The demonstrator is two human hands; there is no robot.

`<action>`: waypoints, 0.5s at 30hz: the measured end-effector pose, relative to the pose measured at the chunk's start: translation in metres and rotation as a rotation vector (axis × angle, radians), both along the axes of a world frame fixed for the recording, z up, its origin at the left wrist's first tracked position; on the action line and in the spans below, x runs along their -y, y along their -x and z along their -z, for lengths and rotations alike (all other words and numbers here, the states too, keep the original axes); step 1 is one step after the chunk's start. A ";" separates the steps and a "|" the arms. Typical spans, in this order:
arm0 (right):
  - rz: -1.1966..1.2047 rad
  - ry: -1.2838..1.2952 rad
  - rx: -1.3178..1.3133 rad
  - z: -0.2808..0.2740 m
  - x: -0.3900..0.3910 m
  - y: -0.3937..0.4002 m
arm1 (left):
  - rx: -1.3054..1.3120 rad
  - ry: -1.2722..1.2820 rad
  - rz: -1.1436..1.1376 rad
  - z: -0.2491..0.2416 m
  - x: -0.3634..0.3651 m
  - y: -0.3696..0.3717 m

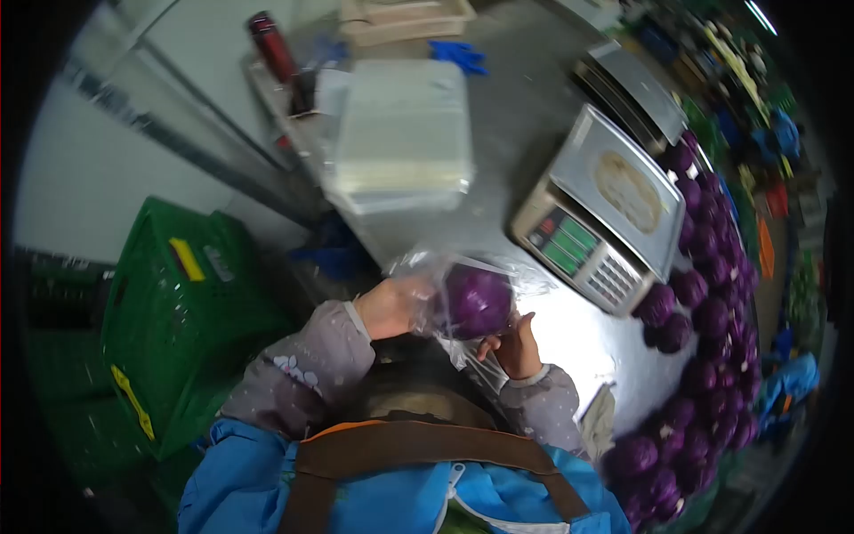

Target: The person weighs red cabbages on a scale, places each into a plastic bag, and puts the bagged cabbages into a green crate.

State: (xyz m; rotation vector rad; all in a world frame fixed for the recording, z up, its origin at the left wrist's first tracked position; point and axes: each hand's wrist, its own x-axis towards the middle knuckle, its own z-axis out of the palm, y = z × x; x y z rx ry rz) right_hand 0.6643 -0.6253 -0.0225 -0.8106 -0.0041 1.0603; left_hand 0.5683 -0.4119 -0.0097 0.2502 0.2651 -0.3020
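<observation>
A purple cabbage point(478, 301) sits inside a clear plastic bag point(425, 267) in front of my body, above the table edge. My left hand point(391, 308) is closed on the bag at the cabbage's left side, its fingertips partly hidden behind the film. At the lower right, my right hand point(515, 348) has curled fingers at the bag, with the thumb sticking up apart. Loose film spreads around the cabbage and hangs below it.
Right of my hands stands a digital weighing scale point(592, 222), with another scale point(636, 93) behind it. Many purple cabbages point(712, 316) line the table's right side. A stack of clear bags point(405, 125) lies ahead, near a blue glove point(458, 57). Green crates point(191, 311) stand left.
</observation>
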 end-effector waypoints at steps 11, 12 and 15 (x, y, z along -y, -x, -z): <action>-0.678 -0.221 1.254 -0.125 -0.233 0.110 | 0.133 -0.857 -0.927 -0.124 -0.104 0.210; -0.442 -0.173 1.476 -0.149 -0.245 0.121 | 0.098 -0.573 -0.976 -0.147 -0.108 0.228; -0.139 -0.215 1.741 -0.214 -0.259 0.158 | 0.033 -0.771 -1.138 -0.131 -0.129 0.279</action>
